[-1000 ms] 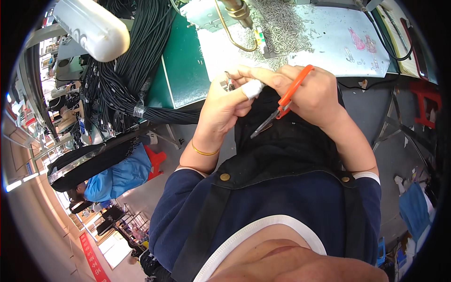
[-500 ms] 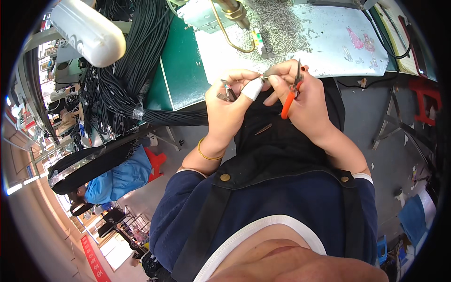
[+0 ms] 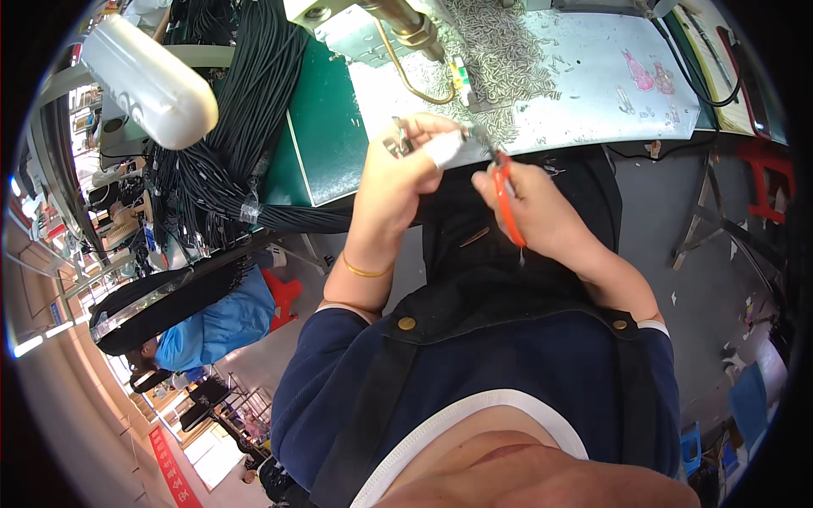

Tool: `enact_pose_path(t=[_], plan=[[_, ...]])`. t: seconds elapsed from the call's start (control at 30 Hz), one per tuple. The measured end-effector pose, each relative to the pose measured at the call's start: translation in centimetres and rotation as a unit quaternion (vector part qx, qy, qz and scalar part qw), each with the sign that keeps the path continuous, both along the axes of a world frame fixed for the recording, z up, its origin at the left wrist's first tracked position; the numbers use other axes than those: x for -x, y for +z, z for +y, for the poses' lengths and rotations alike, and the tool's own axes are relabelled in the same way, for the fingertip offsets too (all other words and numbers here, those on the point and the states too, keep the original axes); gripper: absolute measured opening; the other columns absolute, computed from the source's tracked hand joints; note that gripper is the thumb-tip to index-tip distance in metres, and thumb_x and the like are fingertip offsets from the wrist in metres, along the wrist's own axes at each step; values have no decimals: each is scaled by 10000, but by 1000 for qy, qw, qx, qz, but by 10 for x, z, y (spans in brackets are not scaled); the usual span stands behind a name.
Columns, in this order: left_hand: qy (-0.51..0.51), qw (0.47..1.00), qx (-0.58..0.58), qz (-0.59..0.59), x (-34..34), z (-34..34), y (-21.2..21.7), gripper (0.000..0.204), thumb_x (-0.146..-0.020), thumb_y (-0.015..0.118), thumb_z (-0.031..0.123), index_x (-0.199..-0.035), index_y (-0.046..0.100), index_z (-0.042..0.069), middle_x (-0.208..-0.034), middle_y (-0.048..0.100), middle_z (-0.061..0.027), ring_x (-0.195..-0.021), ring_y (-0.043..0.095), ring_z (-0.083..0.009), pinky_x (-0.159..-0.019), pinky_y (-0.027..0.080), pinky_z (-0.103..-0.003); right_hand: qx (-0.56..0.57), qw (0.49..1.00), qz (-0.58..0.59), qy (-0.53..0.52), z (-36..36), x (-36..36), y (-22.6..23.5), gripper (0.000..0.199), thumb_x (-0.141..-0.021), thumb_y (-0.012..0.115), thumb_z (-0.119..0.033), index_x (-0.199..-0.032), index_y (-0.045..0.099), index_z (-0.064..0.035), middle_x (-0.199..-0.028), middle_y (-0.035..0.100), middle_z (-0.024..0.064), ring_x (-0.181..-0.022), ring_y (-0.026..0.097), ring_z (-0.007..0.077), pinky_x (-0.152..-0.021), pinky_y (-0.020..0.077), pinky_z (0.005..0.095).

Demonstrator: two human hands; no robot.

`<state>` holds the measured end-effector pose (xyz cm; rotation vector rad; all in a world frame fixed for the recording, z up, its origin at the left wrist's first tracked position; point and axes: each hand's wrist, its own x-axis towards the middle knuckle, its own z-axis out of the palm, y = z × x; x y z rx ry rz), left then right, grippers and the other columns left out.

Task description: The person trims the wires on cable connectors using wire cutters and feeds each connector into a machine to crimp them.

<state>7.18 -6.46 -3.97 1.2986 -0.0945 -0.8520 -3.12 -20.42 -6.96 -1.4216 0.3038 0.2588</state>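
Note:
My left hand (image 3: 396, 169) is closed around a small metal connector (image 3: 396, 146) with coloured wire ends. Its thumb wears a white cover (image 3: 444, 151), and the fingertips pinch a tiny dark piece. In my right hand (image 3: 538, 203) is a pair of orange-handled cutting pliers (image 3: 506, 203), gripped with the jaws pointing up and left. The blurred jaws are close to the left thumb tip; whether they touch the piece I cannot tell. Both hands are over my black apron, just in front of the table edge.
Many small metal pins (image 3: 495, 72) lie heaped on the white sheet (image 3: 593, 102) beneath a machine head (image 3: 411, 30). A thick bundle of black cables (image 3: 254, 93) covers the left of the green table (image 3: 326, 135). Overhead at left is a white lamp (image 3: 152, 80).
My right hand has drawn away from the left fingertips, and the pliers have turned from lying across the palm to pointing at the left thumb. My left hand has shifted slightly left.

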Motion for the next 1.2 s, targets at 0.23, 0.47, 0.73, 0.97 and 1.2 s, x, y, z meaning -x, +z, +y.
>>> enact_pose_path(t=[0.23, 0.47, 0.73, 0.97, 1.2], plan=[[73, 995, 65, 21, -32, -22, -17, 165, -788, 597, 34, -938, 555, -23, -635, 469, 24, -437, 286, -11, -381, 195, -158, 9, 974, -92, -208, -17, -39, 20, 226, -858, 546, -195, -752, 477, -8, -519, 461, 13, -365, 428, 84, -360, 361, 216], [36, 998, 42, -1, -42, -23, -15, 142, -767, 620, 25, -887, 558, -18, -611, 478, 9, -425, 324, -17, -364, 203, -164, 36, 985, -77, -147, -28, -72, 7, 203, -832, 586, -175, -833, 487, 3, -546, 451, 6, -382, 426, 74, -358, 363, 226], [85, 994, 5, -66, -36, -23, -13, 129, -745, 649, 56, -792, 538, 11, -588, 492, -1, -401, 349, -28, -348, 221, -159, 59, 984, -86, -145, -25, -72, 4, 216, -828, 552, -170, -863, 503, 37, -595, 557, 108, -466, 589, 176, -403, 465, 268], [79, 995, 14, -60, -38, -21, -16, 117, -748, 640, 33, -817, 555, -7, -597, 506, 3, -414, 357, -19, -358, 237, -163, 140, 969, -131, -157, -25, -74, -7, 207, -816, 561, -173, -834, 510, 27, -595, 541, 120, -485, 562, 203, -454, 427, 311], [23, 998, 56, 0, -30, -13, -7, 202, -770, 625, 51, -939, 544, -25, -639, 508, -11, -435, 360, -22, -369, 219, -153, 36, 968, -185, -164, -20, -61, -9, 137, -840, 563, -118, -800, 463, -33, -542, 418, -19, -402, 395, 49, -360, 338, 200]])
